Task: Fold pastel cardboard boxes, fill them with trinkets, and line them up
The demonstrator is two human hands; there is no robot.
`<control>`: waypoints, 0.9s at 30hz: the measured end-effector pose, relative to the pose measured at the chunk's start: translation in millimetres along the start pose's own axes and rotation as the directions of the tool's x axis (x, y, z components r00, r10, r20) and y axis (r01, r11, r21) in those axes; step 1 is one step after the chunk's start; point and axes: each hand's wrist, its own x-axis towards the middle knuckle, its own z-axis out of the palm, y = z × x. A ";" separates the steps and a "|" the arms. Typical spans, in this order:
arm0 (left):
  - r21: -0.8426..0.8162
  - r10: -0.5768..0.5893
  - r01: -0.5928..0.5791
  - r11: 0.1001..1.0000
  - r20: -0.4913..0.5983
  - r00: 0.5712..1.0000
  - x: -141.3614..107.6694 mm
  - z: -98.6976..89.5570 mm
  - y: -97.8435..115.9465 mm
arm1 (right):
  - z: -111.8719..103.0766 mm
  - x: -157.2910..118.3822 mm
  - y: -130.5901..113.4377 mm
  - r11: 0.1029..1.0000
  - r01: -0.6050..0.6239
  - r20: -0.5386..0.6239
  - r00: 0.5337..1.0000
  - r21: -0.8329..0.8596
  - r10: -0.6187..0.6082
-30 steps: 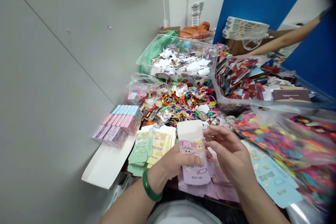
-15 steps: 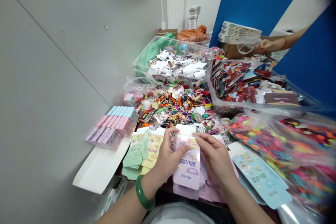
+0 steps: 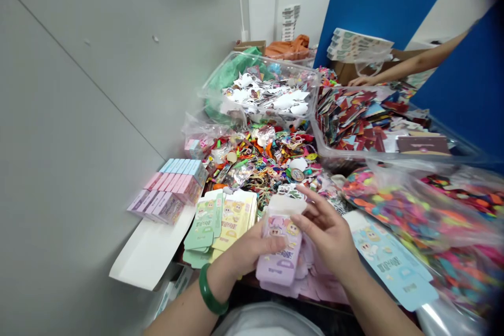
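Note:
My left hand (image 3: 252,249) is closed around a small purple carton (image 3: 280,252) with cartoon figures, its thumb lying across the printed front. A pale flap (image 3: 285,203) stands up at the carton's far end. My right hand (image 3: 328,233) is at the carton's right upper edge, fingers stretched and apart, with one fingertip against the carton. Under both hands lie more purple flat cartons (image 3: 315,286). Left of them are green flat cartons (image 3: 205,226) and yellow flat cartons (image 3: 236,218); light-blue flat cartons (image 3: 394,260) lie to the right.
Finished-looking small boxes (image 3: 169,186) stand in rows at the left on a white card tray (image 3: 151,252). Colourful trinkets (image 3: 260,160) are heaped behind. Clear bins (image 3: 321,142) hold cut cards. Bagged bright pieces (image 3: 425,220) lie right. Another person's arm (image 3: 417,63) reaches in at the back.
The purple carton has gone from flat to opened out, tilting in my left hand. My right fingers have spread from their pinch at its top edge. The other person's hand has moved left and down.

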 end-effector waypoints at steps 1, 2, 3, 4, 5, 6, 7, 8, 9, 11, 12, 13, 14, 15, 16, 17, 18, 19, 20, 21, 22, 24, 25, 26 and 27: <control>-0.027 -0.072 0.074 0.997 0.041 0.997 -0.9 -1.6 -2.8 | -0.3 0.5 -0.9 0.997 0.055 0.020 0.998 -0.056 -0.054; -0.042 -0.116 0.118 0.992 0.047 0.992 -1.5 -3.2 -4.9 | -0.8 1.1 -1.9 0.987 0.112 0.052 0.993 -0.114 -0.106; -0.050 -0.129 0.130 0.990 0.028 0.991 -1.8 -4.7 -5.9 | -1.5 2.0 -3.0 0.975 0.160 0.088 0.985 -0.154 -0.148; -0.047 -0.122 0.122 0.991 0.002 0.993 -1.9 -5.9 -5.9 | -2.3 3.0 -4.5 0.968 0.187 0.123 0.978 -0.170 -0.168; -0.030 -0.111 0.111 0.993 -0.010 0.994 -1.9 -6.7 -4.9 | -3.0 4.0 -6.4 0.968 0.189 0.152 0.975 -0.165 -0.165; -0.002 -0.098 0.098 0.995 -0.007 0.995 -1.9 -7.2 -3.1 | -3.6 5.2 -8.6 0.974 0.168 0.172 0.975 -0.149 -0.142; 0.034 -0.083 0.083 0.996 0.005 0.996 -2.0 -7.4 -0.8 | -4.1 6.4 -11.1 0.983 0.132 0.183 0.977 -0.131 -0.107; 0.079 -0.073 0.071 0.994 0.026 0.997 -2.0 -7.3 1.7 | -4.4 7.6 -13.8 0.990 0.092 0.192 0.979 -0.111 -0.069; 0.125 -0.066 0.059 0.990 0.048 0.997 -2.1 -7.2 4.0 | -4.6 8.7 -16.3 0.994 0.054 0.203 0.979 -0.090 -0.034; 0.193 -0.050 0.035 0.981 0.077 0.996 -2.3 -7.1 7.1 | -4.7 10.7 -20.1 0.998 -0.004 0.208 0.978 -0.058 0.016; 0.208 -0.048 0.030 0.978 0.083 0.995 -2.3 -7.2 7.6 | -4.7 11.4 -21.0 0.999 -0.009 0.212 0.977 -0.054 0.020; 0.208 -0.052 0.034 0.978 0.084 0.995 -2.2 -7.4 7.4 | -4.8 11.9 -21.1 0.998 0.009 0.218 0.976 -0.059 0.005; 0.190 -0.059 0.044 0.981 0.073 0.996 -2.0 -7.7 6.7 | -4.8 12.1 -20.5 0.996 0.043 0.225 0.974 -0.072 -0.026; 0.159 -0.072 0.062 0.985 0.056 0.996 -1.8 -8.0 5.5 | -4.9 12.0 -19.1 0.992 0.088 0.236 0.969 -0.088 -0.065; 0.119 -0.090 0.085 0.989 0.036 0.995 -1.5 -8.2 4.2 | -5.1 11.6 -17.1 0.986 0.135 0.247 0.963 -0.100 -0.106; 0.075 -0.109 0.107 0.991 0.018 0.994 -1.2 -8.4 2.8 | -5.2 11.0 -14.7 0.980 0.172 0.254 0.957 -0.104 -0.141; 0.034 -0.123 0.123 0.992 0.002 0.992 -1.0 -8.4 1.6 | -5.2 10.3 -12.1 0.975 0.196 0.257 0.952 -0.103 -0.164; 0.004 -0.133 0.133 0.991 -0.011 0.991 -0.9 -8.2 0.8 | -5.1 9.4 -9.6 0.974 0.204 0.257 0.951 -0.099 -0.174; -0.015 -0.140 0.139 0.990 -0.021 0.990 -1.1 -7.8 0.4 | -4.8 8.6 -7.4 0.974 0.204 0.258 0.950 -0.094 -0.174; -0.023 -0.141 0.141 0.990 -0.032 0.989 -1.4 -7.3 0.5 | -4.2 7.8 -5.6 0.976 0.196 0.257 0.952 -0.092 -0.167; -0.026 -0.139 0.138 0.990 -0.043 0.989 -2.0 -6.5 1.0 | -3.3 7.1 -4.5 0.979 0.181 0.250 0.956 -0.095 -0.153; -0.023 -0.124 0.122 0.992 -0.071 0.990 -3.2 -4.3 2.8 | -0.7 6.4 -4.1 0.983 0.145 0.214 0.970 -0.113 -0.119; -0.027 -0.111 0.109 0.994 -0.090 0.990 -3.7 -2.7 3.8 | 0.8 6.6 -4.8 0.984 0.131 0.184 0.977 -0.122 -0.107; -0.035 -0.100 0.096 0.995 -0.111 0.989 -3.9 -1.0 4.8 | 2.0 7.4 -5.8 0.984 0.119 0.154 0.983 -0.129 -0.099; -0.047 -0.095 0.089 0.995 -0.131 0.987 -3.7 0.9 5.6 | 2.7 8.8 -7.0 0.986 0.105 0.131 0.987 -0.130 -0.088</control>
